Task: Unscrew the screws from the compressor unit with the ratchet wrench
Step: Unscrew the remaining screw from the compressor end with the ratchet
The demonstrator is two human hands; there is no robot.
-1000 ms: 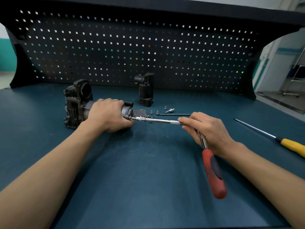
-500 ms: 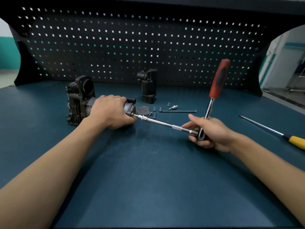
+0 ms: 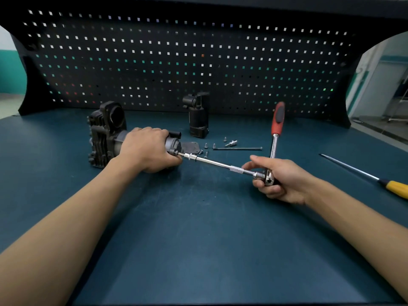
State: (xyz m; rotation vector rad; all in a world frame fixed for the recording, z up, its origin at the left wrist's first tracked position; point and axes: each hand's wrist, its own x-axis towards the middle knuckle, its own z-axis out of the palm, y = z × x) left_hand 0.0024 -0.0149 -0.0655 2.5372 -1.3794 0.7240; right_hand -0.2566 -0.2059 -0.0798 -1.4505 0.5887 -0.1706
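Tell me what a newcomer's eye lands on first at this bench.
The ratchet wrench stands out mid-right, its red handle pointing up while the right hand grips its head. Its long steel bar reaches left to the compressor unit, which the left hand grips. Behind them lie loose screws, and a yellow-handled screwdriver sits at the far right.
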